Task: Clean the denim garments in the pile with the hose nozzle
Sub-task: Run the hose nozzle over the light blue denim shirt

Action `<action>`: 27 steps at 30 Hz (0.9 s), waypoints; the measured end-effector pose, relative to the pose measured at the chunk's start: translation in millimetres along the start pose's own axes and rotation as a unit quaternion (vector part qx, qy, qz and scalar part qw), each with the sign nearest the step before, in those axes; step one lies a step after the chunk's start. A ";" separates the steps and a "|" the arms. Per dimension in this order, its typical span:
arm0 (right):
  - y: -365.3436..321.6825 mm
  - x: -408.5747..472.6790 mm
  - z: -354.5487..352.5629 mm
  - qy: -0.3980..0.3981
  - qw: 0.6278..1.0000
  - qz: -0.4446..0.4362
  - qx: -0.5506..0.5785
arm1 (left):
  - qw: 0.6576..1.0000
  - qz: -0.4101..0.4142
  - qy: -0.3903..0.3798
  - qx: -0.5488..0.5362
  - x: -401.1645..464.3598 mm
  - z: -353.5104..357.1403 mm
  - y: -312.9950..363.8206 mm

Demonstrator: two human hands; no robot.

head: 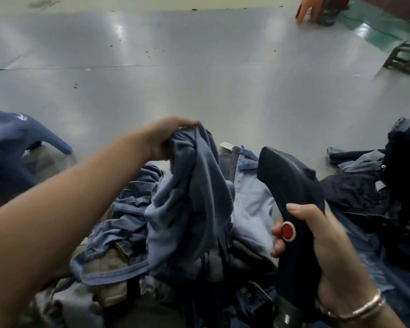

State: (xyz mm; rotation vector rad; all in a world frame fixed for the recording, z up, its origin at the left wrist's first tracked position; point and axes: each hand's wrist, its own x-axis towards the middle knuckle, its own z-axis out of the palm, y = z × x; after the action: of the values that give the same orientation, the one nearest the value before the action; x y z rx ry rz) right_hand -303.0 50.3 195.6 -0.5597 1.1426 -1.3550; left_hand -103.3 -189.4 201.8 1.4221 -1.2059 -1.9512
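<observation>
Holding up soft, floppy blue jeans (189, 185) by a bunched top, the left hand (166, 138) grips tight; the right hand (317, 242) wraps the hose nozzle (291, 200).

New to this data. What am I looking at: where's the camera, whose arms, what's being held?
There is no robot here. The single picture comes from a wide-angle camera worn on a person's head, looking forward and down, so the two bare arms are the wearer's own. The left hand grips a bunched blue denim garment and lifts it above the pile of denim garments on the grey floor. The right hand, with a bracelet on its wrist, holds the dark hose nozzle, which has a red button beside the thumb. More dark clothes lie to the right, and an orange plastic stool stands far back.
</observation>
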 end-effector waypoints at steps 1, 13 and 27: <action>-1.9 -1.5 -0.5 -0.006 1.000 -0.013 -0.004 | 0.999 0.028 0.039 0.016 -0.1 -13.4 6.2; 23.1 13.0 5.3 0.007 0.997 0.023 -0.077 | 0.858 -0.136 0.252 0.427 39.2 -13.1 -239.0; 27.5 27.4 13.3 -0.018 0.991 -0.005 -0.131 | 0.912 0.219 0.330 0.107 34.4 -17.4 -126.4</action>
State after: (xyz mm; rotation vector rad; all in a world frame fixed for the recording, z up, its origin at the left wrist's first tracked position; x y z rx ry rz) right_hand -283.3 26.4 168.7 -0.7765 1.2981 -1.2055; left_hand -82.8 -156.1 75.6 1.5601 -1.2726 -0.9403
